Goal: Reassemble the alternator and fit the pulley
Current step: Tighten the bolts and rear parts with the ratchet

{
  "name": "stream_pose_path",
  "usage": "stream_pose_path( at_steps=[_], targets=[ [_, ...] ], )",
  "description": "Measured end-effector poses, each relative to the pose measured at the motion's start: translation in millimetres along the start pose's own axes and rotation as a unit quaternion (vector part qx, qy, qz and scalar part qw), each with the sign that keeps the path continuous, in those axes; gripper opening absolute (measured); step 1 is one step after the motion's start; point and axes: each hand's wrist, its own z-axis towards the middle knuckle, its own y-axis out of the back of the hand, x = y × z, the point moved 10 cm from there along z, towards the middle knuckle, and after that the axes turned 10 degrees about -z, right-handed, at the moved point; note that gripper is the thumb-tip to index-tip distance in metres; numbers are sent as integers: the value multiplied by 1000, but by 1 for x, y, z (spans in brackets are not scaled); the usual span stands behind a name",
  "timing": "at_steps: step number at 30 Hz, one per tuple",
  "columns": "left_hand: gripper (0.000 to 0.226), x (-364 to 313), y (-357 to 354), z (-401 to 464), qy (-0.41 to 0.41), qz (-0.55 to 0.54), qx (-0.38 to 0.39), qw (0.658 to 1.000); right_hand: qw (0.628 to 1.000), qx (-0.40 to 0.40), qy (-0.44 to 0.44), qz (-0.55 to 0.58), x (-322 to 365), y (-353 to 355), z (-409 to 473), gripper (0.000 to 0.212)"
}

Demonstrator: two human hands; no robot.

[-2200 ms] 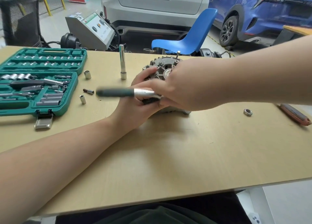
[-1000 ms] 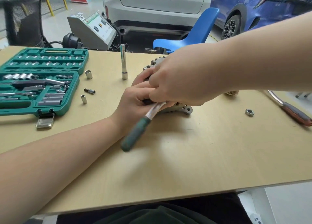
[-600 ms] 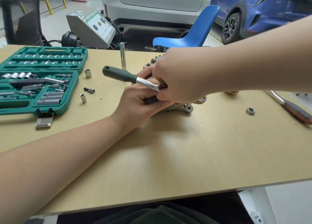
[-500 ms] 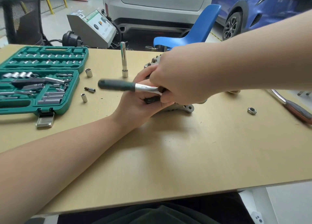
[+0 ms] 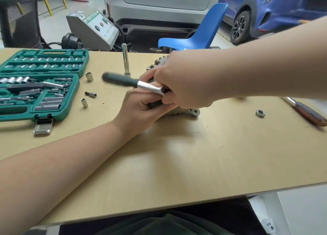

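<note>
The grey alternator (image 5: pixel 192 111) sits mid-table, mostly hidden under both hands; only a mounting ear and some top fins show. My right hand (image 5: pixel 184 82) covers its top and is closed on the head of a ratchet (image 5: pixel 123 81) whose green handle points left. My left hand (image 5: pixel 141 109) grips the alternator's near-left side, fingers wrapped around a dark part. A loose nut (image 5: pixel 260 113) lies on the table to the right. The pulley is not visible.
An open green socket set case (image 5: pixel 44 114) lies at the left. Loose sockets (image 5: pixel 89 76) and a bit (image 5: pixel 90 94) lie beside it, and a tall extension bar (image 5: pixel 126 61) stands upright behind the ratchet. A brown-handled tool (image 5: pixel 307 111) lies at the right edge.
The ratchet handle has been swinging back and forth on the alternator; since half a second ago it sits slightly higher, still pointing left. Both hands stay on the alternator.
</note>
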Motion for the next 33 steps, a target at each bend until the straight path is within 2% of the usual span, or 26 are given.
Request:
stream_pose_path(
  at_steps=[2, 3, 4, 6, 9, 11, 12, 13, 15, 17, 21, 23, 25, 27, 30, 32, 33],
  targets=[
    [25, 5, 1, 1, 29, -17, 15, 999, 994, -16, 86, -72, 18, 1, -2, 4],
    [28, 2, 2, 3, 21, -20, -4, 1000, 989, -26, 115, -86, 25, 0, -4, 15],
    [32, 5, 1, 3, 23, -27, 0, 999, 988, -38, 113, -98, 22, -1, -3, 22],
    [39, 5, 0, 2, 26, -24, 6, 999, 994, -38, 81, -67, 11, -1, -4, 22],
    [22, 3, -2, 3, 31, -17, 17, 999, 997, -33, 56, -35, 7, -6, -6, 8],
    [25, 2, -2, 4, 28, -11, 17, 999, 997, -70, 19, 13, 2, 3, -6, 32],
    [26, 3, -2, 3, 21, -3, 14, 1000, 997, -76, 8, 2, -2, 2, -3, 41],
    [26, 3, -3, 3, 17, 0, 17, 1000, 997, -72, 2, 13, -2, 1, -2, 46],
    [23, 4, -4, 1, 19, -18, 25, 999, 996, -77, 27, 17, 3, -1, -1, 30],
    [19, 10, -3, 0, 35, -36, 24, 998, 992, -46, 112, -47, 20, -6, -3, 7],
    [25, 13, -3, -2, 24, -11, 23, 999, 986, -59, 154, -1, 22, -1, -10, 22],
    [25, 9, -3, 0, 21, -36, 19, 999, 990, -64, 118, -32, 17, -8, -9, 6],
    [31, 7, -5, 5, 20, -67, 26, 997, 996, -77, 41, -21, 1, -5, -6, 17],
    [23, 10, -6, 6, 10, -58, 24, 998, 998, -56, -16, -10, -8, -8, -1, 23],
    [16, 15, -7, 2, -16, -22, 31, 999, 999, -28, 23, -35, -2, -14, 1, 26],
    [10, 22, -8, -1, 3, -46, 41, 998, 991, -41, 83, -92, 6, -10, 0, 35],
    [14, 26, -8, -4, 15, -50, 38, 998, 984, -54, 114, -123, 12, -7, -2, 37]
  ],
)
